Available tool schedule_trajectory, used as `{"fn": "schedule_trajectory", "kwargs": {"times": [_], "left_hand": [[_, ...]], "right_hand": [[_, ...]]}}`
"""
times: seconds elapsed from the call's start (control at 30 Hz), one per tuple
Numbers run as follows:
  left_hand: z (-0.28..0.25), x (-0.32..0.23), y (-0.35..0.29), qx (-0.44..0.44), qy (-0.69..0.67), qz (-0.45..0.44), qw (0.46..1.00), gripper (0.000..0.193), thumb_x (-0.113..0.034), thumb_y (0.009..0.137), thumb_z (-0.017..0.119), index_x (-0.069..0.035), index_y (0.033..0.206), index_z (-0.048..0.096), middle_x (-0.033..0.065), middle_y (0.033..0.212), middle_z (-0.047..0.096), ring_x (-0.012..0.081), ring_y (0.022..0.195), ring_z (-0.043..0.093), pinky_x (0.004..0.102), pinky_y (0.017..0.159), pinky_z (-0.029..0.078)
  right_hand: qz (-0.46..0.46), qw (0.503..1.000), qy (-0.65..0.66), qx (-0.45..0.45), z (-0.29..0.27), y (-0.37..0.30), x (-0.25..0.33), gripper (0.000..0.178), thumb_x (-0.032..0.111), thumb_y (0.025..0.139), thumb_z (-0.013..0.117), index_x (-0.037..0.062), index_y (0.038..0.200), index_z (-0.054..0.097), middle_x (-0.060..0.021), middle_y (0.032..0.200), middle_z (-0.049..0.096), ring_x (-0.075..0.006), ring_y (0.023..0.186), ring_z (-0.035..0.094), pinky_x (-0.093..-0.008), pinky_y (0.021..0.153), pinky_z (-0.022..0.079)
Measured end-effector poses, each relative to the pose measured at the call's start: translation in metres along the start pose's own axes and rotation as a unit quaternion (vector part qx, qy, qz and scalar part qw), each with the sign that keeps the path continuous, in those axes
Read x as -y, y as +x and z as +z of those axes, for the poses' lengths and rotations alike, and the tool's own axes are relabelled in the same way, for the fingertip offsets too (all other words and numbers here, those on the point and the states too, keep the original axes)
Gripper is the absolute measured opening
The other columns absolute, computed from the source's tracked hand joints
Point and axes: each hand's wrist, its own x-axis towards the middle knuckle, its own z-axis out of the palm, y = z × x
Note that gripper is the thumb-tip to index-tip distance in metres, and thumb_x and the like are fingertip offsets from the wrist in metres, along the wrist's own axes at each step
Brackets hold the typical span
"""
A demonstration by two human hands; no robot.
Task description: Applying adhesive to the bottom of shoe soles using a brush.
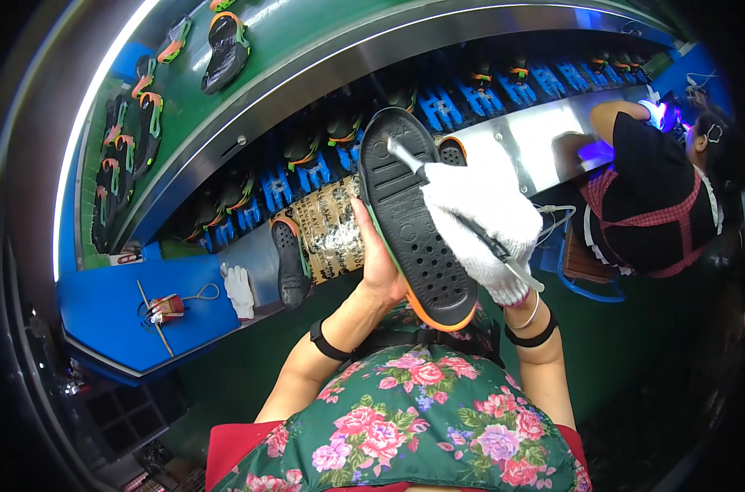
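Partly, the black sole (403,215) hides the left hand (383,275) from view

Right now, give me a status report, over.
Left grip on black sole. Right grip holding pen-like tool, tip over sole. White glove hides part of sole's right edge.
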Motion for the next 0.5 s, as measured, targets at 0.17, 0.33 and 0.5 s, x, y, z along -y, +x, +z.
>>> {"fn": "schedule_trajectory", "kwargs": {"times": [0.17,0.33,0.5], "left_hand": [[0.013,0.020,0.006,-0.164,0.266,0.088,0.946,0.098,-0.087,0.092,0.025,-0.012,0.154,0.041,0.0104,0.148,0.053,0.0288,0.134,0.053,0.0461,0.112,0.044],[0.003,0.019,-0.001,-0.134,0.307,0.039,0.941,0.104,-0.090,0.089,0.022,-0.011,0.153,0.040,0.0105,0.148,0.052,0.0288,0.136,0.051,0.0492,0.116,0.038],[-0.006,0.023,0.002,-0.156,0.268,0.077,0.948,0.105,-0.092,0.086,0.024,-0.009,0.146,0.051,0.0088,0.139,0.060,0.0263,0.127,0.058,0.0440,0.111,0.045]], "right_hand": [[0.050,0.999,-0.006,0.005,0.010,-0.028,-0.008,0.034,0.003,0.082,0.074,0.0022,0.116,0.072,-0.0167,0.121,0.071,-0.0302,0.108,0.069,-0.0408,0.095,0.054],[0.044,0.994,0.026,0.093,0.011,-0.050,0.003,0.043,0.008,0.086,0.070,0.0023,0.128,0.065,-0.0171,0.131,0.065,-0.0321,0.119,0.063,-0.0445,0.105,0.047],[0.069,0.996,0.052,0.033,-0.002,-0.028,0.005,0.040,0.005,0.084,0.072,0.0019,0.124,0.068,-0.0176,0.127,0.067,-0.0314,0.115,0.066,-0.0435,0.101,0.050]]}}
